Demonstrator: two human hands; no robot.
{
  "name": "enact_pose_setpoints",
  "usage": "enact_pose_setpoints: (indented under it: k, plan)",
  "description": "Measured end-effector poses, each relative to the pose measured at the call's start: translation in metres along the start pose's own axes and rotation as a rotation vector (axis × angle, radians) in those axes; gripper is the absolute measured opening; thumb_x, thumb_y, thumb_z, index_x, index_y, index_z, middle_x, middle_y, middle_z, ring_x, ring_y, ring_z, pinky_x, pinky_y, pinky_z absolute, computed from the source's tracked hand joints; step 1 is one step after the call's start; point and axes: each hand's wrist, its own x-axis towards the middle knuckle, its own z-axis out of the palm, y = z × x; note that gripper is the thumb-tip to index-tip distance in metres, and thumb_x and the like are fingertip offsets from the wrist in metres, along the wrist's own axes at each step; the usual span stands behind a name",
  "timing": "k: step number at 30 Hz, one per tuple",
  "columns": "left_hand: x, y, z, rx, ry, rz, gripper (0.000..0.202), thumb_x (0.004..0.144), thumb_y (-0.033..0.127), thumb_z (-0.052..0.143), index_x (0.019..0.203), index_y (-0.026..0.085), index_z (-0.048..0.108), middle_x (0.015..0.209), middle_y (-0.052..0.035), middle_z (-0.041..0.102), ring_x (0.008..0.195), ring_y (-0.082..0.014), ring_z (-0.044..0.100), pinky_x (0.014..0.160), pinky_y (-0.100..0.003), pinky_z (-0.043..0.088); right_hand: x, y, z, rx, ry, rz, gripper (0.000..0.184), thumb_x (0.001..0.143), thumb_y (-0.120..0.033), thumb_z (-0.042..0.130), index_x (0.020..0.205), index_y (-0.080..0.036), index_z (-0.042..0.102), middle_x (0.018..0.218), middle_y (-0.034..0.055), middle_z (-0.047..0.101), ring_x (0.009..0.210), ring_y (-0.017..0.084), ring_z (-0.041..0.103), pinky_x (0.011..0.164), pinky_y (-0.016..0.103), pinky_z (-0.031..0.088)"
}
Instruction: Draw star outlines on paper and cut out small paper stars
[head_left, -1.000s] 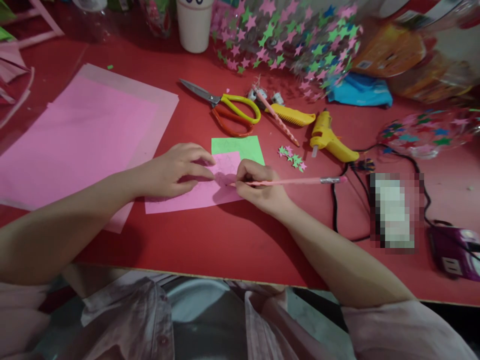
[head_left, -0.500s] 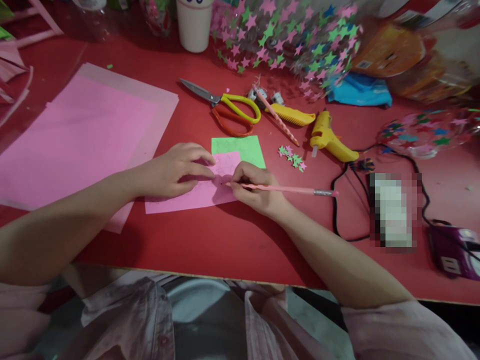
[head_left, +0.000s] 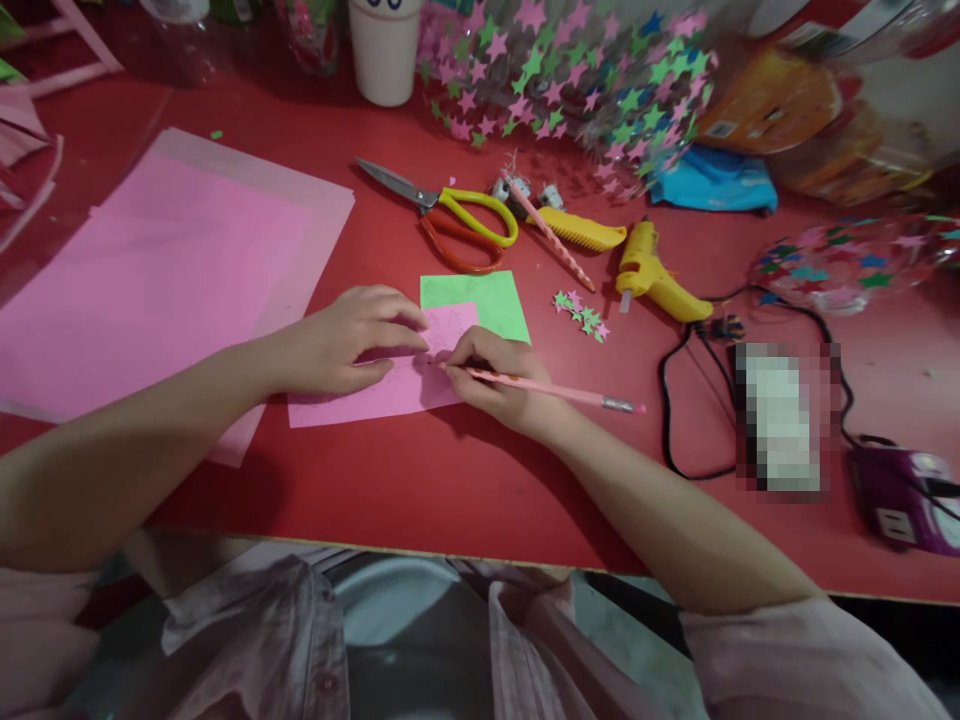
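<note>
My left hand [head_left: 346, 338] lies on a small pink sheet of paper [head_left: 375, 392] on the red table [head_left: 465, 480], its fingers spread and pressing the paper down. My right hand [head_left: 499, 375] is closed round a pink pencil [head_left: 559, 391], whose tip touches the pink sheet just right of my left fingertips. A green square of paper [head_left: 487, 300] lies partly under the pink sheet's far corner.
Large pink sheets [head_left: 150, 270] lie at left. Behind the paper are scissors [head_left: 450, 212], a yellow knife [head_left: 581, 232], a second pencil [head_left: 551, 235], a yellow glue gun [head_left: 652, 275] with black cord, loose paper stars [head_left: 581, 313], a white cup [head_left: 384, 50] and star-covered bottles [head_left: 570, 70].
My right hand has slid a little left along the pink sheet, and the pencil's eraser end has swung down and towards me. My left hand has stayed put.
</note>
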Motion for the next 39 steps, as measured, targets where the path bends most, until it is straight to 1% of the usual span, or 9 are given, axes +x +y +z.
enact_pose_setpoints:
  k: [5,10,15,18,24,31,36,39]
  plan:
    - [-0.0004,-0.0006,0.0005,0.003,0.006,0.013,0.036,0.080,0.018,0.050,0.113,0.025,0.063,0.126,-0.0071,0.058,0.119,-0.0245,0.049,0.104,-0.045,0.036,-0.0004,-0.0006,0.0007,-0.012,0.040,-0.017,0.012,0.075,-0.013,0.053,0.069,-0.019,0.045,0.058,-0.0057,0.046,0.052,0.007,0.037,0.051,0.022,0.029]
    - [-0.0012,-0.0012,0.0007,0.003,0.002,0.021,0.034,0.082,0.020,0.050,0.114,0.025,0.063,0.127,-0.0074,0.057,0.120,-0.0242,0.048,0.104,-0.045,0.035,-0.0021,0.0011,0.0021,-0.041,0.117,-0.010,0.015,0.072,-0.012,0.053,0.067,-0.020,0.042,0.057,-0.0056,0.045,0.051,0.007,0.037,0.050,0.022,0.029]
    - [-0.0008,-0.0010,0.0003,-0.011,-0.003,0.005,0.036,0.081,0.020,0.050,0.114,0.026,0.063,0.127,-0.0066,0.058,0.120,-0.0249,0.048,0.104,-0.046,0.035,-0.0034,0.0010,0.0028,-0.072,0.160,0.015,0.017,0.072,-0.013,0.052,0.065,-0.021,0.039,0.054,-0.0059,0.043,0.050,0.007,0.037,0.049,0.021,0.028]
    - [-0.0007,-0.0005,0.0000,-0.013,-0.003,-0.001,0.036,0.081,0.020,0.050,0.114,0.026,0.063,0.126,-0.0065,0.058,0.120,-0.0249,0.048,0.105,-0.046,0.035,-0.0038,0.0005,0.0023,-0.073,0.186,0.035,0.017,0.073,-0.015,0.052,0.064,-0.021,0.039,0.054,-0.0057,0.042,0.050,0.007,0.036,0.050,0.022,0.028]
    - [-0.0013,0.0002,-0.0001,-0.024,0.001,0.007,0.035,0.082,0.020,0.050,0.114,0.026,0.063,0.126,-0.0070,0.057,0.120,-0.0245,0.048,0.105,-0.045,0.034,-0.0034,0.0026,0.0021,-0.066,0.215,0.016,0.017,0.072,-0.012,0.052,0.063,-0.020,0.040,0.054,-0.0059,0.042,0.049,0.006,0.034,0.048,0.021,0.027]
    - [-0.0013,0.0000,0.0000,-0.017,-0.009,0.000,0.036,0.081,0.019,0.050,0.114,0.025,0.063,0.128,-0.0071,0.057,0.120,-0.0247,0.047,0.105,-0.045,0.034,-0.0059,0.0002,0.0016,-0.090,0.158,-0.004,0.016,0.073,-0.013,0.052,0.064,-0.020,0.041,0.053,-0.0064,0.041,0.049,0.006,0.035,0.049,0.021,0.028]
    - [-0.0008,0.0010,-0.0003,-0.018,-0.005,-0.008,0.036,0.081,0.018,0.050,0.114,0.026,0.063,0.127,-0.0061,0.058,0.120,-0.0247,0.047,0.105,-0.045,0.035,-0.0076,0.0000,0.0020,-0.097,0.086,-0.014,0.015,0.073,-0.012,0.052,0.065,-0.020,0.043,0.057,-0.0034,0.050,0.054,0.008,0.046,0.052,0.020,0.032]
    - [-0.0009,0.0009,-0.0003,-0.015,-0.006,-0.002,0.036,0.081,0.018,0.050,0.114,0.025,0.063,0.127,-0.0066,0.057,0.120,-0.0246,0.047,0.105,-0.044,0.035,-0.0082,-0.0009,0.0022,-0.093,0.067,-0.029,0.014,0.073,-0.011,0.051,0.066,-0.020,0.044,0.058,-0.0031,0.051,0.058,0.009,0.051,0.055,0.020,0.034]
